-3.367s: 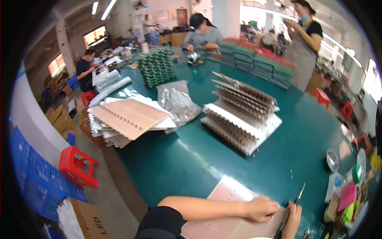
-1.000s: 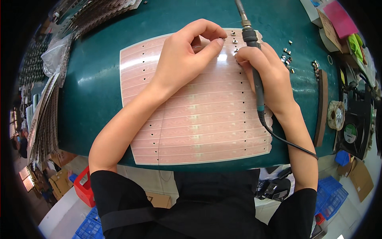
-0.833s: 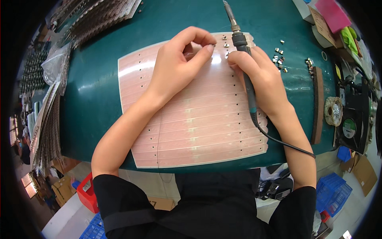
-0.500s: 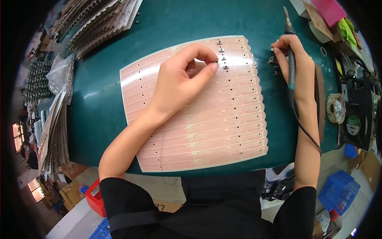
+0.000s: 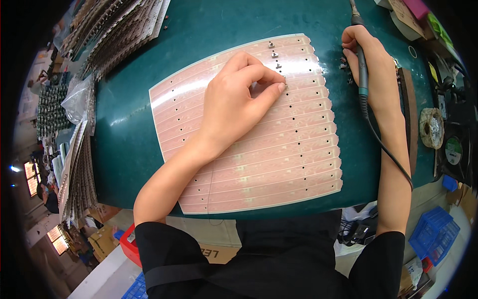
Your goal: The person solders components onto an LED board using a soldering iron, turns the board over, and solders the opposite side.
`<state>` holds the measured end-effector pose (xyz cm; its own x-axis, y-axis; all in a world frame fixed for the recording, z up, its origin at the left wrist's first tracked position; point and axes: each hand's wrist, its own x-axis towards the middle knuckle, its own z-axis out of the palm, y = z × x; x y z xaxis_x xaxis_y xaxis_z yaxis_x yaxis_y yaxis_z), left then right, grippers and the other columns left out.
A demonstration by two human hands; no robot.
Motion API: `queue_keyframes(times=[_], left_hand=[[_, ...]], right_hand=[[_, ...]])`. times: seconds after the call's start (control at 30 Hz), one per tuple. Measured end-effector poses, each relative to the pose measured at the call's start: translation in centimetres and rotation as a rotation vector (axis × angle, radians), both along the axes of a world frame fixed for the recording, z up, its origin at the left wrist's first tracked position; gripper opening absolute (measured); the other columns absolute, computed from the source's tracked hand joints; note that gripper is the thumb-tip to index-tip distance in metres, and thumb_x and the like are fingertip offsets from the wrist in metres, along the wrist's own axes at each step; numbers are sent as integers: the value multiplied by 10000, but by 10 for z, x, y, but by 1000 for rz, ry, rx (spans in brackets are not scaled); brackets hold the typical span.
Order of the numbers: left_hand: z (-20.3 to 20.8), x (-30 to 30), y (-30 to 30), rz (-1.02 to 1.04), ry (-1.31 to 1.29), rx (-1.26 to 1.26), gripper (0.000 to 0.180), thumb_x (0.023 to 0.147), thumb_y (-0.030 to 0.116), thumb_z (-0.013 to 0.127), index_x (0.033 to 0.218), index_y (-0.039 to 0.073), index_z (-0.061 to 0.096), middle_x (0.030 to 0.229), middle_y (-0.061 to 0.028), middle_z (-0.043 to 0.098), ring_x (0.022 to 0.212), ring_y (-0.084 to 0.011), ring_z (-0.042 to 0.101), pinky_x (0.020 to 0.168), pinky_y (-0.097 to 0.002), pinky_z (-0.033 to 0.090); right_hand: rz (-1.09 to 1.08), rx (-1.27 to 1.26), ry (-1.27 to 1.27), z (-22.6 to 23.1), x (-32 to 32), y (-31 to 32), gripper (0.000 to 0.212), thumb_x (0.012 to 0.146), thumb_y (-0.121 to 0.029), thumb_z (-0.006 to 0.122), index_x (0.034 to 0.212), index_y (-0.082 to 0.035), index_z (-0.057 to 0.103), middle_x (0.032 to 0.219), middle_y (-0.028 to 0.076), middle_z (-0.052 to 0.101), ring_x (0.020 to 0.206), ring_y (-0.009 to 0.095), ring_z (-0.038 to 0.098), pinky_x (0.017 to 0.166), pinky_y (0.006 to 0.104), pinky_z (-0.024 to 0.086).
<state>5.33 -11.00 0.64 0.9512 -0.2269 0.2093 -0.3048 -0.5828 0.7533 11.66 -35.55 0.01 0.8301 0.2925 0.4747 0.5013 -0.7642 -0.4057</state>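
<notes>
A pinkish panel of joined circuit board strips (image 5: 249, 159) lies on the green table. My left hand (image 5: 239, 99) rests over it, thumb and forefinger pinched on a small metal part at the row of holes; the fingertips mostly hide the part. Farther up that row stand several small metal connectors (image 5: 274, 54). My right hand (image 5: 377, 70) holds a soldering iron (image 5: 363, 74), its tip pointing away from me. The thumb and forefinger of that hand are close together above a small heap of loose metal parts (image 5: 343, 63), right of the panel.
Stacks of board strips (image 5: 119, 35) stand at the far left, with a clear plastic bag (image 5: 78, 102) near them. At the right are a brown bar (image 5: 409, 114), a round holder with silvery filling (image 5: 431, 128) and a dark device (image 5: 452, 149). The iron's cord (image 5: 386, 147) runs beside my right forearm.
My left fingertips have moved right and slightly nearer along the panel to the row of holes. My right hand has moved farther away, still holding the iron. The whole view has shifted slightly.
</notes>
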Motion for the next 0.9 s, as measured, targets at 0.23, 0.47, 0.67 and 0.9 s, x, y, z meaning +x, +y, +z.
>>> queue_keyframes(times=[0.23, 0.47, 0.67, 0.9], left_hand=[[-6, 2, -2, 20, -48, -4, 92, 806, 147, 730, 834, 60, 725, 848, -41, 612, 723, -176, 634, 640, -308, 502], [4, 6, -2, 15, -113, 40, 57, 818, 124, 692, 830, 68, 692, 885, -84, 618, 736, -239, 655, 653, -346, 521], [5, 1, -3, -90, -274, 188, 101, 811, 109, 633, 864, 43, 579, 861, -141, 569, 778, -349, 595, 668, -451, 491], [-3, -12, 1, -69, -124, 135, 112, 864, 156, 613, 905, 53, 596, 857, -129, 605, 789, -354, 626, 662, -454, 510]], right_hand=[[-2, 195, 71, 9, -10, 8, 236, 862, 34, 639, 1058, -72, 561, 917, 60, 654, 863, 153, 644, 778, 286, 515], [12, 337, -6, 16, -5, 13, 240, 844, 63, 636, 1033, -60, 555, 868, 33, 605, 788, 128, 587, 742, 252, 491], [57, 474, 11, 21, -12, 19, 287, 826, 142, 609, 1045, -28, 537, 873, 18, 525, 772, 98, 506, 720, 222, 447], [87, 782, 305, 30, -44, 36, 212, 871, 92, 588, 1015, -35, 497, 891, 29, 544, 837, 107, 554, 796, 240, 461]])
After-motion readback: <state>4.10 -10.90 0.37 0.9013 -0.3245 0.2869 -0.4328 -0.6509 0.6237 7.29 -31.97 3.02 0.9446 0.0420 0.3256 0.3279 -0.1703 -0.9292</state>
